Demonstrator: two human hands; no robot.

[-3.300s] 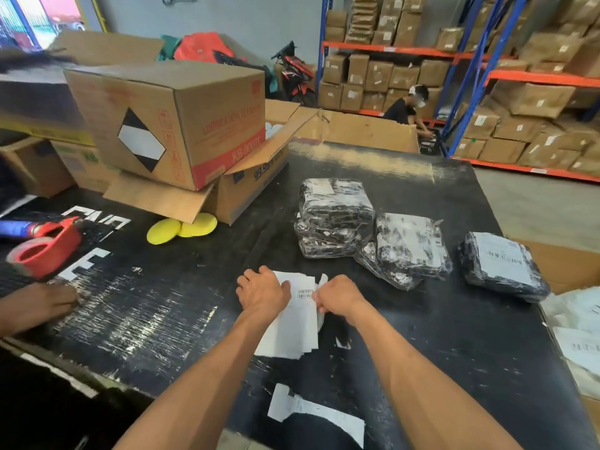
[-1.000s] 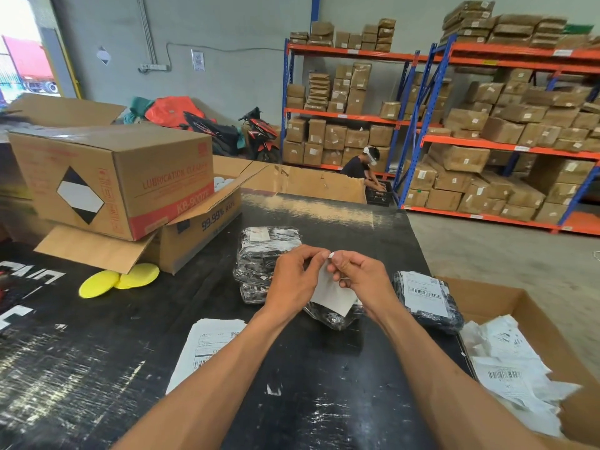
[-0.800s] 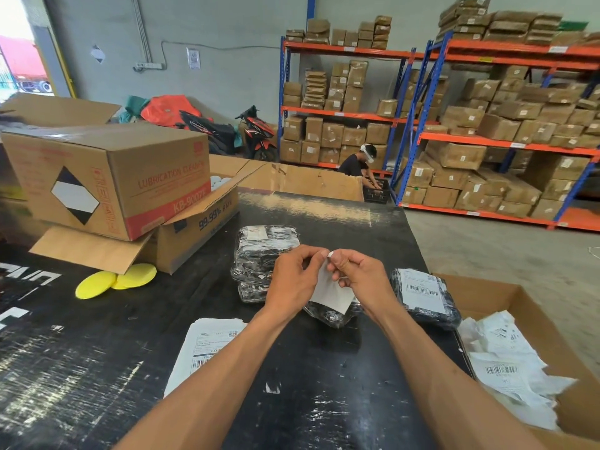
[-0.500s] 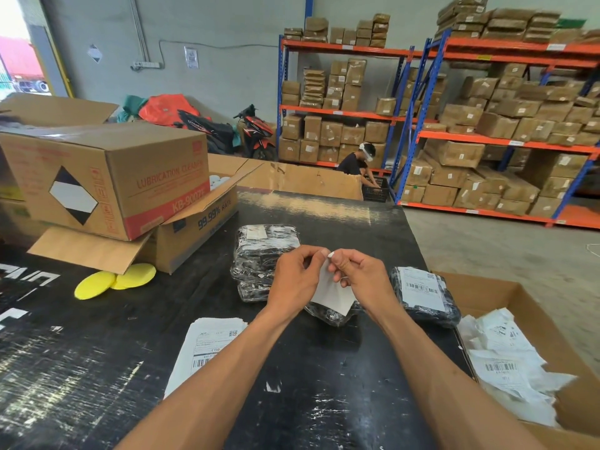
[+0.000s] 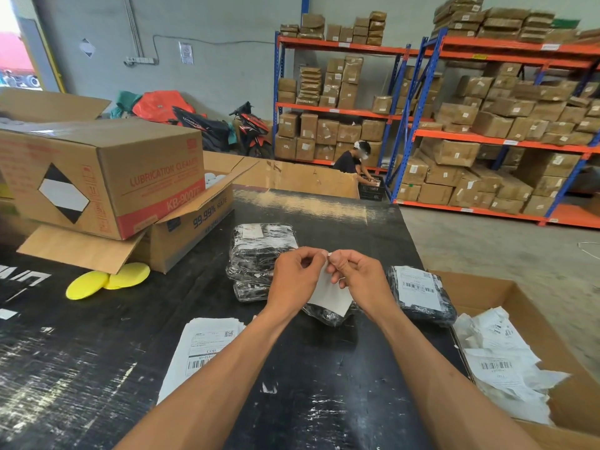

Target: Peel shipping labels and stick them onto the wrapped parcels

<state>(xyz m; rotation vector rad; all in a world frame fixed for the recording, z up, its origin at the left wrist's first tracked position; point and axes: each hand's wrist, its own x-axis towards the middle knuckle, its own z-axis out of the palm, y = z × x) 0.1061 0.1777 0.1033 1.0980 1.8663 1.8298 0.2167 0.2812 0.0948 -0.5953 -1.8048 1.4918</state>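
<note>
Pinching label (image 5: pixel 329 292) top: both hands' grip.

Bare black table (image 5: pixel 97 368) lies open between the label stack (image 5: pixel 201 349) and yellow pads (image 5: pixel 107 280); parcels (image 5: pixel 259 254) crowd ahead.

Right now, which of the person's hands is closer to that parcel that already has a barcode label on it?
Right. The right hand is just beside the labelled parcel, which lies to its right; the left hand is further off, beyond the label both hands pinch.
</note>
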